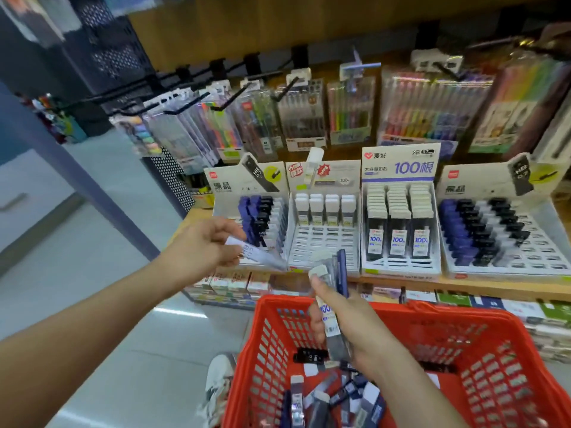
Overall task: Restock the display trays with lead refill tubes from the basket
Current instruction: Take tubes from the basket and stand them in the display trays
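Observation:
My left hand (205, 245) pinches one translucent lead refill tube (259, 254), held out in front of the leftmost display tray (251, 223). My right hand (346, 322) grips a bundle of several tubes (332, 298), white-capped and blue, above the red basket (268, 329). More loose tubes (333, 396) lie on the basket's bottom. Along the wooden shelf stand the other trays: a second tray (323, 242) with one back row of white-capped tubes, a third tray (400, 264) with three columns, and a fourth tray (543, 242) partly filled with blue, black and clear tubes.
Packs of pens and markers (432, 112) hang on black hooks above the trays. Boxed stock (463, 299) fills the shelf below the wooden ledge. A dark perforated rack (108, 50) stands at the left. A white shoe (217, 378) shows on the pale floor beside the basket.

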Tool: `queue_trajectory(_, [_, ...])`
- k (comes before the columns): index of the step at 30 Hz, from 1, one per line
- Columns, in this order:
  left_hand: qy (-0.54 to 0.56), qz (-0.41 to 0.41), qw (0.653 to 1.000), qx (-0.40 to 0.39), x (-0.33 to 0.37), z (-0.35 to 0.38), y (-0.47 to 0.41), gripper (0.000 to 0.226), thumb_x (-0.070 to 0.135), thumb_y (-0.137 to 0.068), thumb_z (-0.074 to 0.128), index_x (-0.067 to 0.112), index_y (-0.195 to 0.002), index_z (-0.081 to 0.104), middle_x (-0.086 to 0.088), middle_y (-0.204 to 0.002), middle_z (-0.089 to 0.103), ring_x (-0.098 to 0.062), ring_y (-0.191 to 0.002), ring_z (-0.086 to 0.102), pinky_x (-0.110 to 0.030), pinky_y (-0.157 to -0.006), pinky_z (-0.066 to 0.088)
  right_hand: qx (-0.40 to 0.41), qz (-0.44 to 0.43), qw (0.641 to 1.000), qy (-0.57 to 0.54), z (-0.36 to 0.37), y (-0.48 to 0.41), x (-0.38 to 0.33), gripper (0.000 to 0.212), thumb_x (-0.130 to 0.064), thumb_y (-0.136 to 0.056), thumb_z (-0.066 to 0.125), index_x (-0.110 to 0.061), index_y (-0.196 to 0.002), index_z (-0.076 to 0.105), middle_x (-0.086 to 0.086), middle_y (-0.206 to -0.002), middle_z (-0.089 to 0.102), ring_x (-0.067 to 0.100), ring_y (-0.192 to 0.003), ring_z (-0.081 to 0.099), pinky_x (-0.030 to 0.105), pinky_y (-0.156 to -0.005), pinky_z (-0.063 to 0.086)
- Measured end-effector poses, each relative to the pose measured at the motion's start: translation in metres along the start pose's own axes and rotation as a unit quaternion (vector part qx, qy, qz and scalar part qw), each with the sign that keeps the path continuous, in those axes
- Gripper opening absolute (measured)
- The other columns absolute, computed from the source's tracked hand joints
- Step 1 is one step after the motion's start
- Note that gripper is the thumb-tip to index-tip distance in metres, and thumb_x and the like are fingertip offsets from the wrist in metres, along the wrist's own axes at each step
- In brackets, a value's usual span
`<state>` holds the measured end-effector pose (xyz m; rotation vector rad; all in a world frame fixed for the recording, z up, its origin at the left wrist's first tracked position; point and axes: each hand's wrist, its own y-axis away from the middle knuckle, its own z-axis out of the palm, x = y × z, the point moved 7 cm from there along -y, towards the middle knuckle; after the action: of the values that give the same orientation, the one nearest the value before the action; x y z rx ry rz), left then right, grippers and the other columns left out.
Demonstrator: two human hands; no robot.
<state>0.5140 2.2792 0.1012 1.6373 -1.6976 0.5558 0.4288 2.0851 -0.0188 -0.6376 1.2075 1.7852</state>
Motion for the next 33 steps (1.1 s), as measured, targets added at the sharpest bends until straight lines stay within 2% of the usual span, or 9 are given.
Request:
queue_trajectory(3, [-0.150,0.058,0.984,0.078,-0.002,-0.031,-0.010,0.015,0.014,-0.083,0.072,0.030,-0.083,0.071,0.007,-0.062,0.055,-0.003,-0.052,0.050,-0.019,-0.057,0.044,-0.015,0.035,0.997,-0.067,0.004,-0.005,-0.003,0.040,-0.037,-0.074,0.076,-0.010,-0.096,0.056,0.006,-0.059,0.052,0.016,-0.046,0.043,0.026,-0.040,0.037])
queue_trajectory(7, [-0.178,0.083,0.975,0.102,-0.008,-0.041,-0.028,0.014,0.016,-0.087,0.067,0.026,-0.095,0.072,0.003,-0.086,0.068,-0.015,-0.081,0.062,-0.024,-0.073,0.044,0.020,0.028,0.999,-0.040,0.000,-0.014,-0.016,0.016,-0.024,-0.092,0.063,-0.008,-0.093,0.059,0.008,-0.063,0.054,0.018,-0.049,0.047,0.028,-0.042,0.041])
queue_trajectory(11, [-0.196,0.118,0.959,0.169,-0.010,-0.051,-0.056,0.013,0.016,-0.087,0.067,0.021,-0.099,0.071,0.003,-0.085,0.065,-0.016,-0.083,0.060,-0.024,-0.076,0.044,0.028,0.006,1.000,0.007,0.001,-0.025,-0.031,0.011,-0.010,-0.093,0.059,-0.003,-0.100,0.056,0.010,-0.061,0.057,0.023,-0.051,0.053,0.032,-0.048,0.047])
queue_trajectory(14, [-0.183,0.104,0.955,0.208,-0.023,-0.066,-0.083,0.013,0.013,-0.090,0.062,0.018,-0.096,0.071,0.002,-0.085,0.065,-0.016,-0.084,0.059,-0.024,-0.076,0.043,0.014,0.009,1.000,0.026,0.006,-0.032,-0.042,0.015,-0.007,-0.089,0.065,-0.002,-0.102,0.058,0.012,-0.064,0.064,0.026,-0.057,0.065,0.034,-0.053,0.056])
queue_trajectory(17, [-0.219,0.086,0.953,0.192,-0.039,-0.062,-0.111,0.018,0.011,-0.093,0.057,0.015,-0.104,0.071,-0.001,-0.100,0.069,-0.015,-0.094,0.060,-0.021,-0.083,0.041,0.009,0.023,1.000,0.008,0.009,-0.038,-0.051,0.024,-0.008,-0.080,0.070,-0.001,-0.103,0.063,0.021,-0.085,0.073,0.035,-0.076,0.073,0.043,-0.062,0.062])
queue_trajectory(20, [-0.250,0.091,0.946,0.186,-0.050,-0.053,-0.130,0.022,0.012,-0.094,0.056,0.014,-0.111,0.070,-0.003,-0.115,0.069,-0.021,-0.110,0.060,-0.025,-0.091,0.042,0.011,0.035,0.999,-0.039,0.011,-0.046,-0.051,0.023,-0.006,-0.080,0.066,0.006,-0.100,0.064,0.033,-0.096,0.069,0.036,-0.068,0.073,0.043,-0.051,0.059])
queue_trajectory(23, [-0.233,0.098,0.949,0.187,-0.055,-0.048,-0.143,0.023,0.011,-0.094,0.055,0.010,-0.110,0.071,-0.005,-0.116,0.069,-0.022,-0.111,0.060,-0.026,-0.094,0.042,0.020,0.036,0.998,-0.043,0.009,-0.058,-0.040,0.029,-0.007,-0.071,0.067,0.009,-0.096,0.067,0.032,-0.091,0.070,0.033,-0.061,0.072,0.036,-0.046,0.056])
queue_trajectory(29, [-0.248,0.130,0.950,0.140,-0.058,-0.034,-0.159,0.018,0.008,-0.089,0.060,0.011,-0.099,0.075,-0.003,-0.102,0.072,-0.022,-0.099,0.063,-0.031,-0.091,0.048,0.019,0.050,0.998,-0.017,0.005,-0.073,-0.021,0.021,-0.011,-0.064,0.072,0.004,-0.077,0.076,0.031,-0.090,0.071,0.032,-0.064,0.071,0.036,-0.053,0.059])
queue_trajectory(33, [-0.276,0.139,0.947,0.092,-0.058,-0.028,-0.170,0.026,0.007,-0.088,0.061,0.024,-0.101,0.075,0.003,-0.103,0.073,-0.020,-0.100,0.064,-0.034,-0.088,0.052,0.040,0.064,0.997,-0.027,0.001,-0.074,-0.020,0.051,-0.016,-0.060,0.076,0.006,-0.105,0.068,0.025,-0.089,0.073,0.030,-0.061,0.070,0.033,-0.049,0.056])
